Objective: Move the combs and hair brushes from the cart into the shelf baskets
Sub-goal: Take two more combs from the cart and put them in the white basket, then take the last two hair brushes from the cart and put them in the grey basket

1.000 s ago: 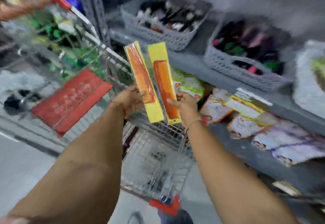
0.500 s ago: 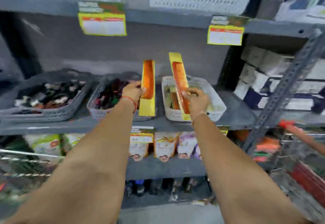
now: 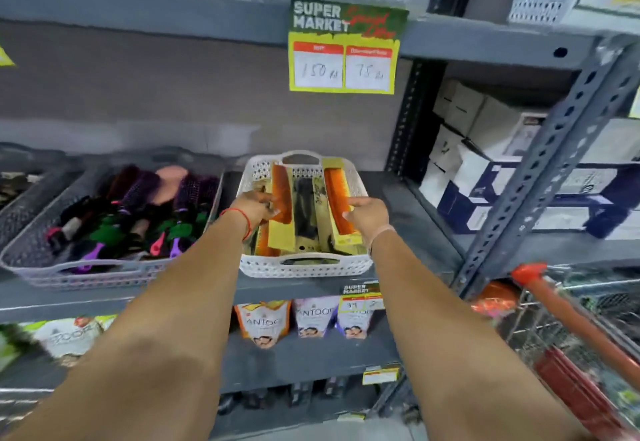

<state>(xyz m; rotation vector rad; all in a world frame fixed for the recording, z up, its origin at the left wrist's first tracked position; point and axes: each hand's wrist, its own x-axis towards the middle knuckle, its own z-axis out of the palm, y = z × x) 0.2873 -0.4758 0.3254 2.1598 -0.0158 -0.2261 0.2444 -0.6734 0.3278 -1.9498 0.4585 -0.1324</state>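
Note:
Both my hands reach over a white lattice basket [image 3: 304,267] on the grey middle shelf. My left hand [image 3: 254,208] grips an orange comb in a yellow packet [image 3: 281,198], held low over the basket's left side. My right hand [image 3: 367,213] grips a second orange comb in a yellow packet [image 3: 337,199] over the right side. More packed combs, one of them black [image 3: 304,208], lie in the basket between the two. The wire cart [image 3: 568,329] with its red handle stands at the lower right.
A grey basket [image 3: 86,270] full of purple, green and pink hair brushes sits left of the white one. A yellow price sign [image 3: 343,59] hangs from the shelf above. Boxes fill the bay to the right behind a slanted steel upright [image 3: 540,177]. Pouches stand on the lower shelf.
I have turned from the cart to face the shelf. Both hands have carried the combs forward and lowered them from upright into the white basket.

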